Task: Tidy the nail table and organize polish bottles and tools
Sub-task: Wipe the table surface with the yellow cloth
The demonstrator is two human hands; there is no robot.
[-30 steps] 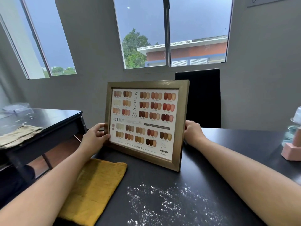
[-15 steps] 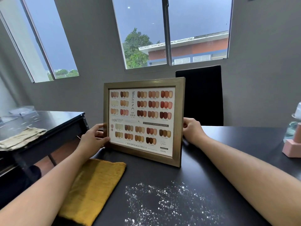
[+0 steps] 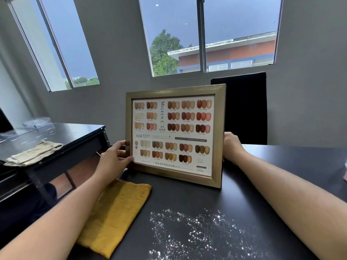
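A framed nail colour chart (image 3: pixel 174 136) in a brown-gold frame stands upright on the black table (image 3: pixel 187 199), facing me. My left hand (image 3: pixel 114 158) grips the frame's lower left side, thumb across its front. My right hand (image 3: pixel 231 147) holds the right edge from behind, its fingers hidden by the frame. White powder (image 3: pixel 202 233) is scattered over the tabletop in front of the frame.
A folded mustard-yellow cloth (image 3: pixel 116 214) lies at the table's left edge. A second black table (image 3: pixel 62 139) to the left carries a beige cloth (image 3: pixel 33 152) and clear plastic items. A black chair (image 3: pixel 246 109) stands behind the frame. A pink object shows at the right border.
The frame has been set more upright and shifted slightly right with both hands still on it. My view turned a little left, so the pink object and bottle at the right slid almost out of sight.
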